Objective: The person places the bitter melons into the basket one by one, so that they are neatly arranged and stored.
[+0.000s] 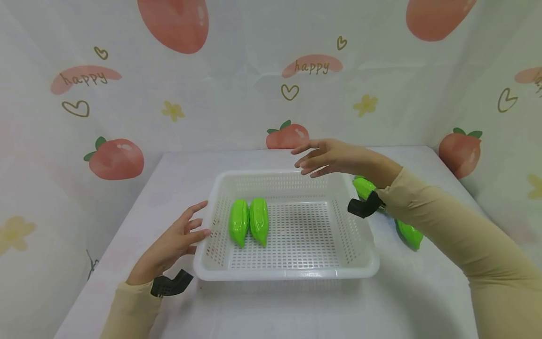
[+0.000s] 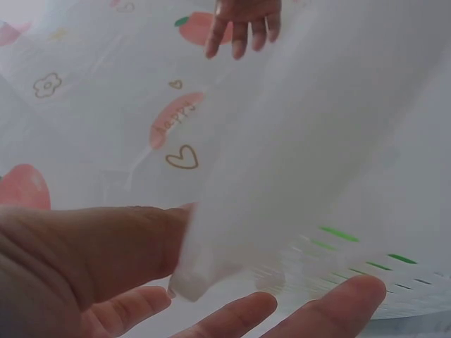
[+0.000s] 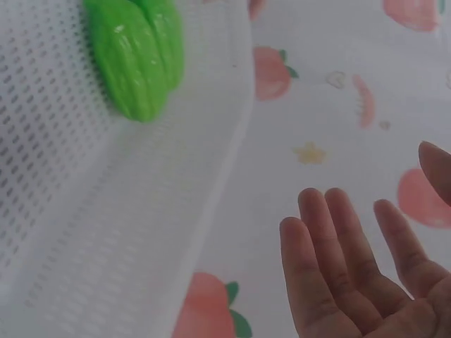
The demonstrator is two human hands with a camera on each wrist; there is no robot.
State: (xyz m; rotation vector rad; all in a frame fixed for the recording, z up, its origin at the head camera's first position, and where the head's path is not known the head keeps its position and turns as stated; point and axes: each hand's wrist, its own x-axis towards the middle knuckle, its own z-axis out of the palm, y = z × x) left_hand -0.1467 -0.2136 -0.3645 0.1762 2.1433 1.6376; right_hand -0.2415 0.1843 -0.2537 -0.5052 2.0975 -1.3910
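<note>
A white perforated plastic basket (image 1: pixel 288 273) stands on the table. Two glossy green ribbed fruits, like toy star fruits (image 1: pixel 239 222) (image 3: pixel 134 63), lie side by side at the basket's left end. At the left rim is my left hand (image 1: pixel 175 242), its fingers loosely extended along the outside and its thumb by the rim. The left wrist view shows the basket edge (image 2: pixel 187 282) between thumb and fingers; the thumb tip is hidden there. My right hand (image 1: pixel 334 157) hovers over the far right rim, fingers spread and holding nothing, as the right wrist view also shows.
More green fruits lie right of the basket: one (image 1: pixel 364 187) partly behind the right wrist, another (image 1: pixel 409 234) beside the forearm. A white cloth with peach prints (image 1: pixel 237 103) hangs behind and at both sides. The pale tabletop (image 1: pixel 288 310) extends in front.
</note>
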